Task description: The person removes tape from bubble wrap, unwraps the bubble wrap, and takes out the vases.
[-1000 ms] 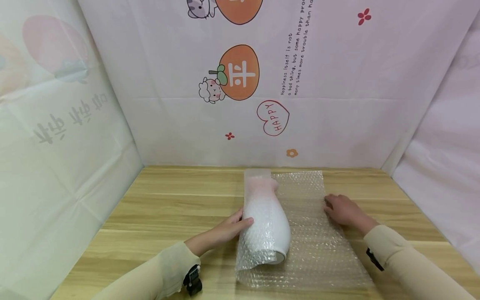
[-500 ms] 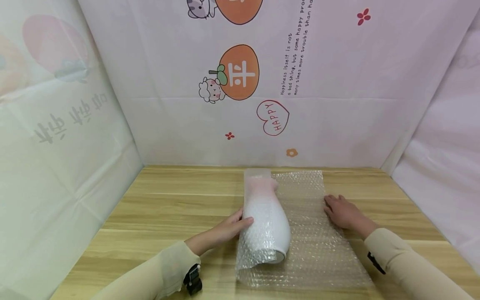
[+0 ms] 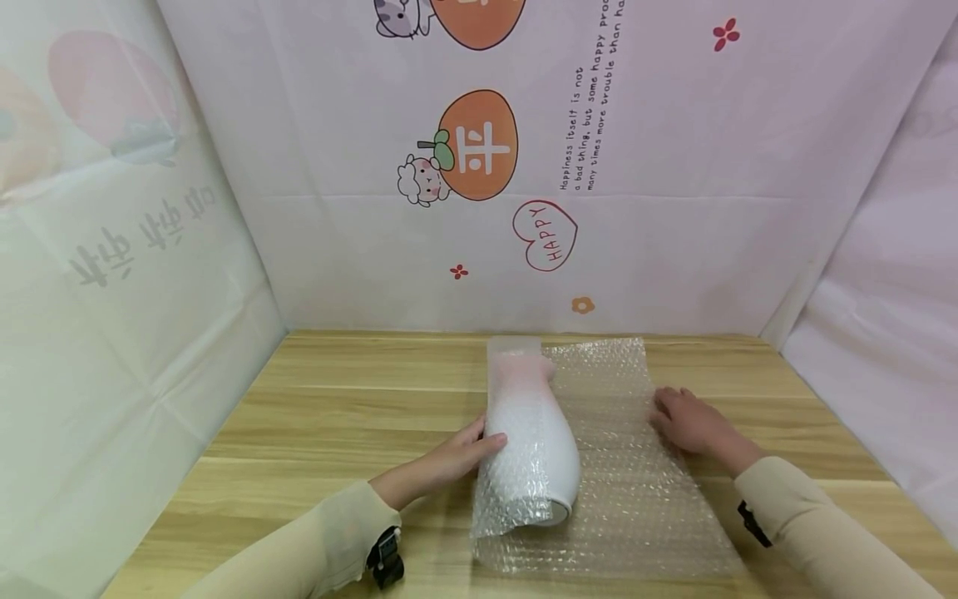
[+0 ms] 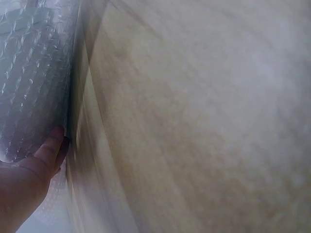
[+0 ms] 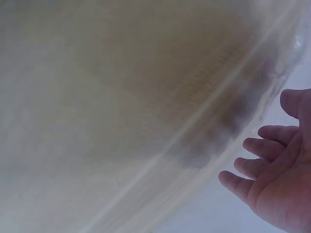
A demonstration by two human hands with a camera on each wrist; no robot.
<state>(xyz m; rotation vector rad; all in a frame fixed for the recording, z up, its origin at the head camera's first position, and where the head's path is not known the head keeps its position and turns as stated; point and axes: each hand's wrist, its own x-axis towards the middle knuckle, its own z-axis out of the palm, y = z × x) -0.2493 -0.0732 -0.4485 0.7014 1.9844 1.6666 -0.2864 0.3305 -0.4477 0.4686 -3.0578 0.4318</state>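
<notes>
A white vase (image 3: 563, 453) with a pinkish neck lies on its side, its neck toward the back wall. Clear bubble wrap (image 3: 621, 466) spreads under it and to its right, and a flap folds over its left part. My left hand (image 3: 449, 457) holds the vase's left side through the wrap, thumb on top and fingers low at the side. The left wrist view has this hand (image 4: 34, 177) against the bubbled sheet. At the wrap's right edge is my right hand (image 3: 688, 420). In the right wrist view the right hand's fingers (image 5: 265, 148) are loosely bent and pinch nothing.
The wooden table (image 3: 359, 399) carries the wrap and vase. A printed white cloth (image 3: 359, 258) hangs along its back edge, and more cloth encloses the left and right sides.
My right hand has shifted slightly to the right, just off the wrap's right edge. My left hand and the vase have stayed in place.
</notes>
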